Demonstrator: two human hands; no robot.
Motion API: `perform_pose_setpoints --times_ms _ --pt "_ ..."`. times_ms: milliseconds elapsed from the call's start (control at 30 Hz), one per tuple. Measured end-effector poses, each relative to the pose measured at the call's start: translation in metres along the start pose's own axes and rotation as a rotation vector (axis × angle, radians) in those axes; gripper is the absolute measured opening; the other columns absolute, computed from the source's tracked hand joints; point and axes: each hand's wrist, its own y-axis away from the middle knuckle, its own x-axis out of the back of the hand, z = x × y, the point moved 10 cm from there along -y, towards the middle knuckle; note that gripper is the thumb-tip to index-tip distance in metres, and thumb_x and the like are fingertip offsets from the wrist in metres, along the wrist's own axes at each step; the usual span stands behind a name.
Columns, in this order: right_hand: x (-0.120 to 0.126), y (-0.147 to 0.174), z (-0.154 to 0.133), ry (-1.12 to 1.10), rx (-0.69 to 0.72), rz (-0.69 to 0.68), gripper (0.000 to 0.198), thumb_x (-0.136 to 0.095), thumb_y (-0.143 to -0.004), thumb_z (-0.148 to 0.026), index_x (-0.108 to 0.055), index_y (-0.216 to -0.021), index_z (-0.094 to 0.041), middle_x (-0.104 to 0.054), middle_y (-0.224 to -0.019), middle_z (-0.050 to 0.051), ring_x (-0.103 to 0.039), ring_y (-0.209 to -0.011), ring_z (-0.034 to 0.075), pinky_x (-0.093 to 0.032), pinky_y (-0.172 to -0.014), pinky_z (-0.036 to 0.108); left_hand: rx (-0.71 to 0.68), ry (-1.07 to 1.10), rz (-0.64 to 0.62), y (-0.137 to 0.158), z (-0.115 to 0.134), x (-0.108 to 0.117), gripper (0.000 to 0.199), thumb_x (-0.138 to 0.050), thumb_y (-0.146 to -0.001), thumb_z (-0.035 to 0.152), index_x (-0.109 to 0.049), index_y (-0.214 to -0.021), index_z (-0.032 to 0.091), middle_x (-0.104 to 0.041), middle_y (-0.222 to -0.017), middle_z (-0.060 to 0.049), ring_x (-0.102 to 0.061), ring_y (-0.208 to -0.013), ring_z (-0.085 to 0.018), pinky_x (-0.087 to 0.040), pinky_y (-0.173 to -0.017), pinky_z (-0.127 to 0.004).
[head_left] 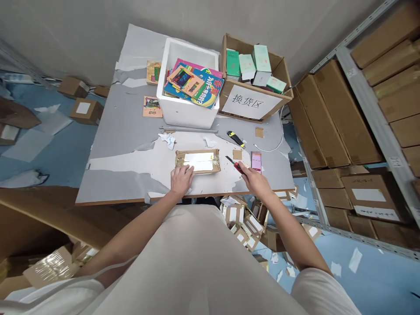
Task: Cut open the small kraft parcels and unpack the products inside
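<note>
A small cardboard box (215, 162) with clear tape at its ends and a white label on top lies near the table's front edge. My left hand (181, 179) grips its near left corner, fingers curled onto the label. In my right hand (254, 178) is a red utility knife (233, 162), its blade out and pointing left toward the box, a short distance apart from it. A yellow-and-black utility knife (235, 139) lies farther back. Just beyond my right fingers sits a pink card or small box (256, 161).
Behind stand a white foam box (187, 114) of books and a cardboard carton (226, 105) of green-and-white boxes. Crumpled paper (168, 140) and a white cable (274, 148) lie on the table (111, 148). Shelving (370, 100) with cartons rises at right; opened boxes (244, 225) litter the floor.
</note>
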Motion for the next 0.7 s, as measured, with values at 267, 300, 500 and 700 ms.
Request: perform_pose_setpoints --times_ms 267,300,500,700 --pt "-0.056 -0.026 -0.039 -0.374 -0.081 -0.027 0.072 -0.034 -0.091 -0.018 0.001 -0.154 -0.013 -0.060 -0.123 0.016 -0.058 -0.106 0.025 -0.045 -0.088 0.035 -0.132 0.023 -0.018 -0.034 -0.005 0.024 0.080 -0.059 -0.074 0.064 -0.046 -0.137 0.017 -0.035 -0.150 -0.021 -0.030 -0.138 -0.039 -0.016 -0.110 -0.056" --pt "-0.058 -0.028 -0.043 -0.378 -0.085 -0.025 0.072 -0.033 -0.091 -0.018 0.002 -0.154 -0.012 -0.060 -0.124 0.015 -0.058 -0.106 0.025 -0.045 -0.088 0.035 -0.141 0.010 -0.041 -0.039 -0.008 0.022 0.087 -0.059 -0.072 0.066 -0.042 -0.140 0.015 -0.029 -0.153 -0.022 -0.024 -0.142 -0.039 -0.014 -0.111 -0.055" --pt "-0.056 -0.033 -0.049 -0.326 -0.086 -0.033 0.068 -0.031 -0.092 -0.017 -0.004 -0.154 -0.014 -0.061 -0.120 0.015 -0.058 -0.105 0.024 -0.045 -0.087 0.034 -0.111 0.011 -0.138 -0.050 -0.017 0.007 0.104 -0.062 -0.067 0.069 -0.032 -0.146 0.009 -0.029 -0.153 -0.023 -0.019 -0.144 -0.040 -0.013 -0.114 -0.055" --pt "-0.046 -0.044 -0.061 -0.173 -0.135 -0.086 0.066 -0.030 -0.092 -0.014 -0.006 -0.154 -0.013 -0.063 -0.113 0.017 -0.062 -0.099 0.026 -0.045 -0.085 0.036 -0.112 0.062 -0.101 -0.050 -0.017 0.010 0.104 -0.064 -0.064 0.070 -0.034 -0.144 0.012 -0.036 -0.149 -0.022 -0.025 -0.141 -0.040 -0.016 -0.113 -0.053"
